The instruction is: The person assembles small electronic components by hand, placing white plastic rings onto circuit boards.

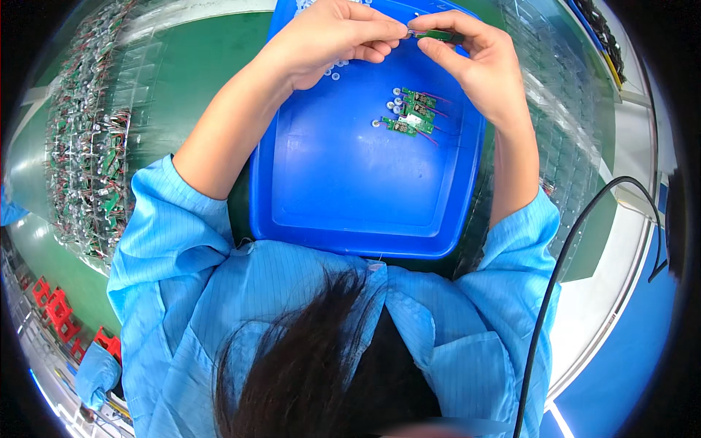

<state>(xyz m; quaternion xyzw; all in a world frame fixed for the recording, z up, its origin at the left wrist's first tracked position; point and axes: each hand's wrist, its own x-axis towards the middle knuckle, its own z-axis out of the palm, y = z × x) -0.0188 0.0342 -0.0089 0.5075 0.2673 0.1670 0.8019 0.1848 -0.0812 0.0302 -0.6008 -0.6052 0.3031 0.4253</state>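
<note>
Over the far end of a blue plastic tray (pixel 358 237), my two hands meet at a small green circuit board (pixel 436 34). My right hand (pixel 478 58) grips the board between thumb and fingers. The thumb and forefinger of my left hand (pixel 339 36) pinch at the board's left end; what lies between them is too small to make out. Below, on the tray floor, lie several like circuit boards (pixel 415 113) with thin red and dark wires and small round white pieces at their left ends. More small round white pieces (pixel 334 73) lie beside my left hand.
To the left, clear plastic trays (pixel 95 146) hold many circuit boards with wires. Further clear trays (pixel 558 95) stand on the green surface at right. A black cable (pixel 558 270) arcs down the right side. Red stools (pixel 58 314) and a blue-clothed person (pixel 97 374) appear at lower left.
</note>
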